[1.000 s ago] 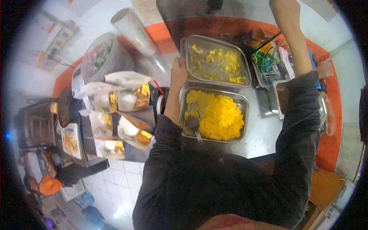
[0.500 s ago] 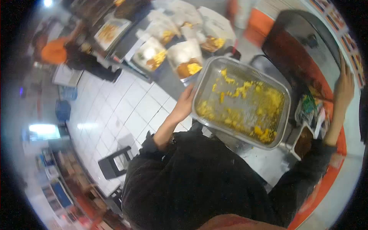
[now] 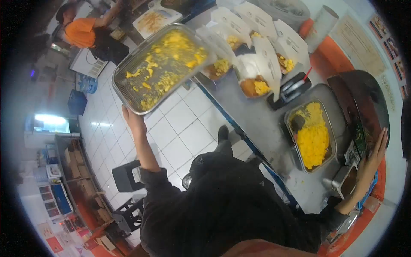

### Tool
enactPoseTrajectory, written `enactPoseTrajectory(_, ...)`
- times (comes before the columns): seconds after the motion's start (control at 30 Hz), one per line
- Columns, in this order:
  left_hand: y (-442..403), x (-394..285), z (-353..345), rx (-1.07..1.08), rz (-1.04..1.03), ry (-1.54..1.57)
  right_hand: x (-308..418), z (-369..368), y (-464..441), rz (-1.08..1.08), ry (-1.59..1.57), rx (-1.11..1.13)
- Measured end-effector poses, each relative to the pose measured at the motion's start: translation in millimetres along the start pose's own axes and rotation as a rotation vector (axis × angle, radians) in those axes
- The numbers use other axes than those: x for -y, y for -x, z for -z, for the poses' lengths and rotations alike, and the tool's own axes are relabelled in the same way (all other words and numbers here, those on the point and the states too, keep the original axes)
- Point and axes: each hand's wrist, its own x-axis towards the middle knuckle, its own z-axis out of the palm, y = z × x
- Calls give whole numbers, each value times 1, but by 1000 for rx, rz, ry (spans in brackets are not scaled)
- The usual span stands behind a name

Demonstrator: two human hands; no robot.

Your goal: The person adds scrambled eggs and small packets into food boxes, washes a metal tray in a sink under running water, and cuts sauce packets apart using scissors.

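Note:
My left hand [image 3: 136,122] grips the lower edge of a shallow metal tray [image 3: 132,66], held tilted out over the floor at the left. Bits of yellow scrambled egg stick to its mesh-like bottom. On the counter sits a second metal tray [image 3: 334,141] with a heap of scrambled egg [image 3: 313,145] and a darker lump in it. My right hand [image 3: 377,147] has its fingers stretched out against the edge of a large dark container or lid [image 3: 368,96]; the contact is hard to make out. Beside it stands a small metal pan [image 3: 346,180] with brown contents.
Open white food boxes [image 3: 251,66] with rice, egg and brown food line the metal counter [image 3: 257,124]. A black holder [image 3: 291,90] lies near them. Black stools [image 3: 128,176] stand on the tiled floor. Another person in orange [image 3: 81,32] works at the far left.
My left hand has carried the tray leftward, away from the counter. The egg-filled tray on the counter is now uncovered to view. My right hand stays at the dark container, and the view has shifted.

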Motion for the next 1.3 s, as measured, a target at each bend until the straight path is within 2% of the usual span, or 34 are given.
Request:
enactPoseTrajectory(0.07, -68, 36, 8, -120, -97, -223, 15, -5, -5, -33, 23, 7)
enactPoseTrajectory(0.1, -96, 50, 1, -154, -76, -239, 25, -7, -8, -77, 44, 3)
enactPoseTrajectory(0.13, -133, 82, 2, -201, -198, -318, 33, -10, -11, -120, 66, 1)
enactPoseTrajectory(0.2, -178, 117, -18, -308, -303, -542, 37, -18, -19, -146, 77, -17)
enactPoseTrajectory(0.27, -213, 144, -44, -324, -277, -512, 39, -24, -22, -143, -40, -41)
enactPoseTrajectory(0.33, -235, 173, -68, -296, -242, -492, 52, -26, -28, -161, 65, -22)
enactPoseTrajectory(0.4, -258, 207, -88, -325, -76, -550, 43, -28, -24, -116, 161, 0)
enactPoseTrajectory(0.43, -298, 278, -74, -265, -194, -559, 30, -28, -19, -81, 173, 15)
enactPoseTrajectory(0.47, -312, 308, -82, -167, -153, -457, 55, -19, -25, -146, 223, 57)
enactPoseTrajectory(0.5, -318, 327, -84, -52, -97, -270, 34, -26, -17, -109, 107, 22)
enactPoseTrajectory(0.57, -333, 359, -89, 167, -1, 52, 43, -23, -16, -205, 197, 46)
enactPoseTrajectory(0.6, -378, 407, -76, 197, 52, -151, 50, -21, -20, -260, 204, 48)
enactPoseTrajectory(0.67, -357, 369, -78, 277, -94, -244, 50, -20, -16, -274, 245, 39)
enactPoseTrajectory(0.73, -312, 304, -83, 233, -327, -317, 57, -19, -11, -279, 283, 32)
enactPoseTrajectory(0.8, -199, 198, -118, -61, -541, -340, 58, -22, -11, -263, 297, 12)
enactPoseTrajectory(0.87, -125, 150, -138, 310, -373, -113, 59, -23, -8, -263, 310, 44)
enactPoseTrajectory(0.9, -72, 123, -156, 440, -216, -143, 60, -22, -7, -265, 270, 35)
enactPoseTrajectory(0.93, -38, 137, -160, 708, -370, -188, 60, -21, -7, -267, 269, 39)
enactPoseTrajectory(0.97, 16, 132, -173, 979, 171, 63, 61, -22, -9, -235, 248, 4)
enactPoseTrajectory(1.0, 62, 128, -188, 1312, 291, 153, 61, -22, -11, -202, 226, -35)
enactPoseTrajectory(1.03, 102, 130, -202, 1594, 511, -17, 64, -20, -10, -227, 162, -13)
enactPoseTrajectory(1.07, 141, 123, -219, 1679, 497, -79, 63, -20, -8, -227, 161, -18)
enactPoseTrajectory(1.13, 192, 166, -248, 1651, 513, -122, 53, -21, 3, -198, 209, -29)
enactPoseTrajectory(1.23, 218, 194, -290, 1620, 577, -151, 32, -25, 30, -238, 174, 12)
enactPoseTrajectory(1.3, 230, 180, -292, 1568, 551, -155, 30, -24, 42, -261, 151, 42)
